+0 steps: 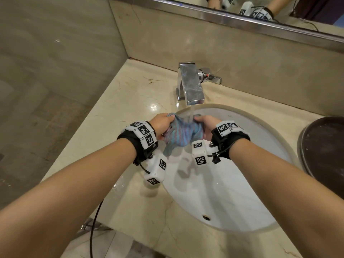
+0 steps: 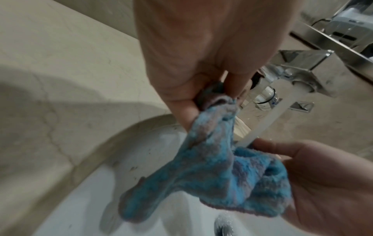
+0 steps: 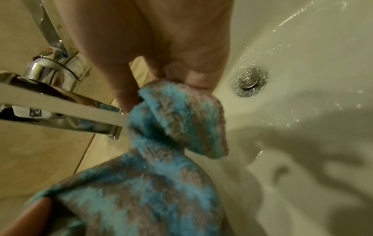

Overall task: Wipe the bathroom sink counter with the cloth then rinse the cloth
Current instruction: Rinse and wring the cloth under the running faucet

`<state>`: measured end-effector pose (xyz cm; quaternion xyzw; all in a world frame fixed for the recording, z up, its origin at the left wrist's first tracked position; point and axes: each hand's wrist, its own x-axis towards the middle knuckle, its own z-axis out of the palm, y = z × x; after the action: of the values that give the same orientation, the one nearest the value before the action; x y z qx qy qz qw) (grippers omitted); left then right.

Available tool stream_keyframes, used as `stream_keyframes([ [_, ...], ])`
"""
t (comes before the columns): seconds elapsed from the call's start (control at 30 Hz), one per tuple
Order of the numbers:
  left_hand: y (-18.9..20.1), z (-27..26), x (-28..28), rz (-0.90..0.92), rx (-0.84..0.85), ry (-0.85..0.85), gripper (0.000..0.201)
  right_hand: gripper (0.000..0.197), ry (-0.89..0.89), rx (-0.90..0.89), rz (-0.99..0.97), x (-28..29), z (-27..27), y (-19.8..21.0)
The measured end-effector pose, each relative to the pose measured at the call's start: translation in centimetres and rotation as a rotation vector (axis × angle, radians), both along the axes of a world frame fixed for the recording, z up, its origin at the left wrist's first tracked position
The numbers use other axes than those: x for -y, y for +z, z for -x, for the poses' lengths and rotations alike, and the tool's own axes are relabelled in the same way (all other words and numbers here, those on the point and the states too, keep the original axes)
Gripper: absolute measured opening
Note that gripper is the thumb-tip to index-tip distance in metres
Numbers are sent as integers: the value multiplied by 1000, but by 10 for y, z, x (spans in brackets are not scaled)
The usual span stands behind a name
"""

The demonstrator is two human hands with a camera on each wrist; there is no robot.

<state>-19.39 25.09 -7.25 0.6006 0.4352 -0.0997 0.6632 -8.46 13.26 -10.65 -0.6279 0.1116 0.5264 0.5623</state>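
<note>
2 hands share the cloth (image 1: 183, 132) over the sink (image 1: 260, 183): the left hand (image 1: 161, 125) pinches one bunched end, the right hand (image 1: 205, 125) has its fingers curled round the other, likely so the slack middle sits under the faucet (image 1: 190, 84) stream while runoff falls into the basin, not onto the counter (image 1: 119, 101).

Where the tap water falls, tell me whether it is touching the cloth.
Touching. In the right wrist view the water stream runs straight into the cloth; the head view shows it landing between both hands.
</note>
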Motion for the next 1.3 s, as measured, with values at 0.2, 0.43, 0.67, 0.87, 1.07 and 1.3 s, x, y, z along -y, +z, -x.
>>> stream_keyframes([
  [0.2, 3, 2, -1, 8, -38, 23, 26, 27, -31, -20, -97, -4, 3, 10],
  [0.43, 0, -1, -2, 64, -44, 61, 21, 27, -106, 24, -269, -2, 5, 5],
  [0.67, -4, -8, 4, 86, -53, 57, 30, 30, -146, 57, -273, 10, -1, 11],
  [0.87, -1, -23, 17, 153, -31, 58, 22, 41, -170, 138, -175, 35, -16, 11],
  [1.07, 3, -36, 26, 135, -3, 50, 23, 41, -144, 258, -104, 49, -25, 12],
  [1.3, 1, -41, 36, 233, 54, 126, 28, 41, 362, 645, -14, 42, -2, 29],
])
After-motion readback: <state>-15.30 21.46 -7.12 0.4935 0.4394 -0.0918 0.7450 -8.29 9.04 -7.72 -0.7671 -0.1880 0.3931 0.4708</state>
